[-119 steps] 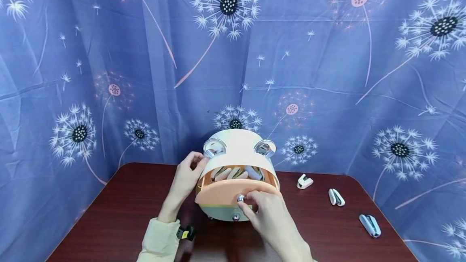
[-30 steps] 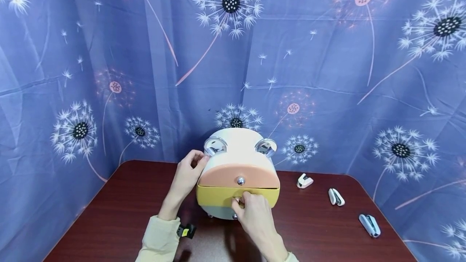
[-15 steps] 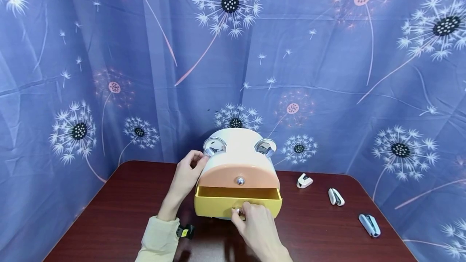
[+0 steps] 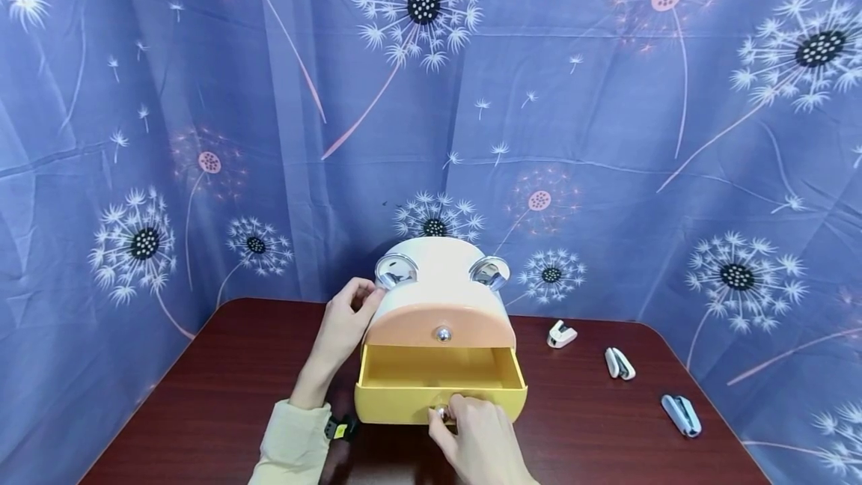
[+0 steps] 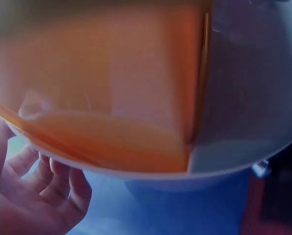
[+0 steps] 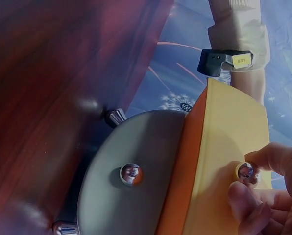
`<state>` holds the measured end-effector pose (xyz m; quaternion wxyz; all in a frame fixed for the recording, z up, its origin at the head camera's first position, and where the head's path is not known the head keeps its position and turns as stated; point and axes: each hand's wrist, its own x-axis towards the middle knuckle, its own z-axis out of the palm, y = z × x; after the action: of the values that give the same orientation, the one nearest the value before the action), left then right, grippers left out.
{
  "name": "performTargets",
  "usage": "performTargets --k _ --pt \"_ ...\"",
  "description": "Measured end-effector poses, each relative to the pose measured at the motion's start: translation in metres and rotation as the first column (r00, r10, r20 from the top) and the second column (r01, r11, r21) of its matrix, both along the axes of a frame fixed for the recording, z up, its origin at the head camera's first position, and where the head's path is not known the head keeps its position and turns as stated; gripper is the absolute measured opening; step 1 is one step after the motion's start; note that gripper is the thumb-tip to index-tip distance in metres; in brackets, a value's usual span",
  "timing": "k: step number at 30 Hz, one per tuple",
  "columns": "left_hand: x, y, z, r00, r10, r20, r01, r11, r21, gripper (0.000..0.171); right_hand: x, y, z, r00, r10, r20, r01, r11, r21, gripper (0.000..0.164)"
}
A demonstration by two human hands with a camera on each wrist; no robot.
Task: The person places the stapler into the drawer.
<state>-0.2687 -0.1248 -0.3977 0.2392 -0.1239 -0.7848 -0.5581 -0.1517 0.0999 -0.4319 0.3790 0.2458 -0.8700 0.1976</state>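
A white frog-shaped desktop drawer box [image 4: 441,268] with silver eyes stands at the table's middle. Its peach top drawer [image 4: 404,328] is pushed in. The yellow middle drawer [image 4: 393,404] is pulled well out, its bare yellow floor showing. Thumb and finger of my right hand [image 4: 480,436] pinch that drawer's silver knob [image 6: 245,172]. The grey-green bottom drawer [image 6: 151,142] stays in, as the right wrist view shows. My left hand [image 4: 343,328] holds the box's left side behind the eye, fingers curled at its edge [image 5: 111,171] in the left wrist view.
Three mini staplers lie on the dark red table [image 4: 269,350] right of the box: a whitish one [image 4: 561,334], a white one [image 4: 619,364] and a light blue one [image 4: 682,415]. A blue dandelion-print curtain [image 4: 323,193] hangs behind.
The peach drawer, out with several staplers inside 4 s ago, is in. My right hand has moved down to the yellow drawer's knob and drawn it toward me. My left hand stays put.
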Motion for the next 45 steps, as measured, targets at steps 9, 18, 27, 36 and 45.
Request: performTargets --k 9,18,27,36,45 --pt "0.000 0.000 0.001 1.000 -0.012 0.007 0.012 1.000 -0.014 0.018 0.003 0.004 -0.001 1.000 0.008 -0.027 -0.008 1.000 0.000 0.043" --pt "0.000 -0.004 0.001 1.000 -0.008 0.005 0.008 1.000 -0.027 0.016 0.008 0.006 -0.004 0.996 0.028 -0.080 -0.028 1.000 0.011 0.048" --pt "-0.002 -0.002 0.000 1.000 -0.014 -0.010 0.013 0.999 -0.030 0.016 0.020 0.006 -0.002 1.000 0.001 0.005 -0.001 1.000 0.014 0.051" --pt "-0.003 -0.001 0.000 1.000 -0.017 -0.010 0.017 0.999 -0.029 0.017 0.030 0.003 -0.001 0.998 -0.041 0.042 0.038 0.997 0.070 0.049" --pt "-0.003 -0.001 -0.001 1.000 -0.025 -0.007 0.025 0.999 -0.020 0.017 0.037 0.001 0.004 0.991 -0.067 0.116 0.056 0.994 0.095 0.049"
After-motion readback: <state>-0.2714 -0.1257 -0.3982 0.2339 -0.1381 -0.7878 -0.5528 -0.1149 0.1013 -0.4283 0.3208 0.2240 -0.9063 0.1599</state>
